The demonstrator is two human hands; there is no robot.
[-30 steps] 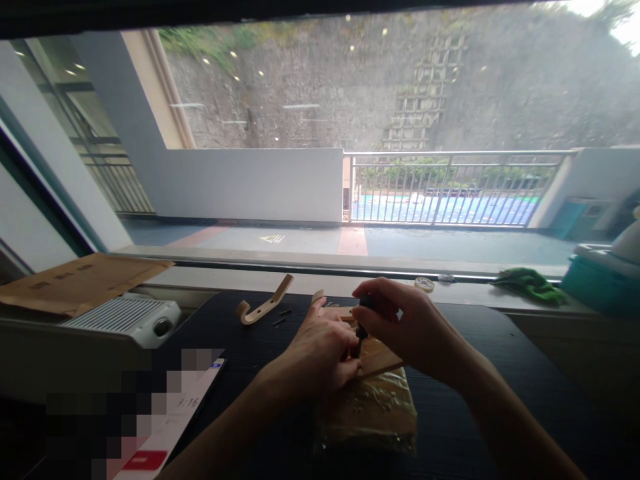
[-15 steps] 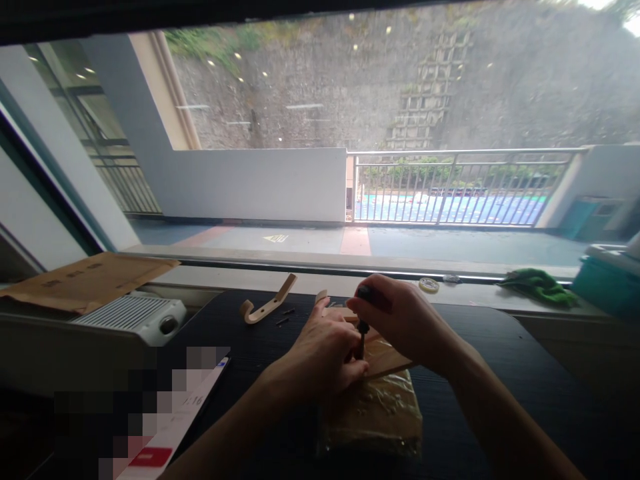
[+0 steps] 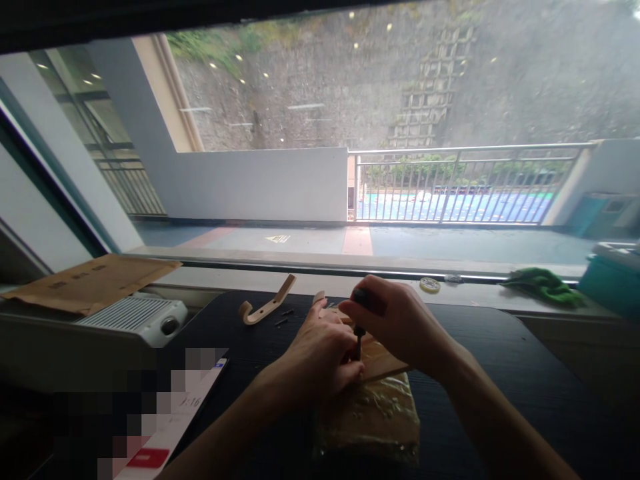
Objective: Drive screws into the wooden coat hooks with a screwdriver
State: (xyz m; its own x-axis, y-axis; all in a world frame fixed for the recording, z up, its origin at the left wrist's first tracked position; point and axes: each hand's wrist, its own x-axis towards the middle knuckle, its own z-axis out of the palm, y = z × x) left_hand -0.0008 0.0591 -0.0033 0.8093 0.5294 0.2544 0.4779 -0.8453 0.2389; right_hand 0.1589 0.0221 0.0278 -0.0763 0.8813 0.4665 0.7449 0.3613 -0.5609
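Note:
My right hand [image 3: 395, 320] is closed round the black handle of a short screwdriver [image 3: 359, 333], which stands upright with its tip on a flat wooden piece [image 3: 383, 360] on the dark table. My left hand [image 3: 323, 350] rests on that wooden piece just left of the screwdriver, fingers curled and pressed against it. The wooden piece lies partly over a clear plastic bag [image 3: 373, 417] with something tan inside. A curved wooden hook [image 3: 265, 303] lies apart at the back left, with small dark screws [image 3: 283, 317] beside it.
A white ribbed appliance [image 3: 137, 320] and a brown cardboard sheet [image 3: 90, 280] sit at the left. A phone [image 3: 173, 423] lies at the near left. On the window sill are a small tape roll [image 3: 430, 285], a green cloth [image 3: 543, 285] and a teal box [image 3: 610, 280].
My right hand has turned slightly on the screwdriver handle and my left hand has shifted a little. The view has drifted slightly to the left.

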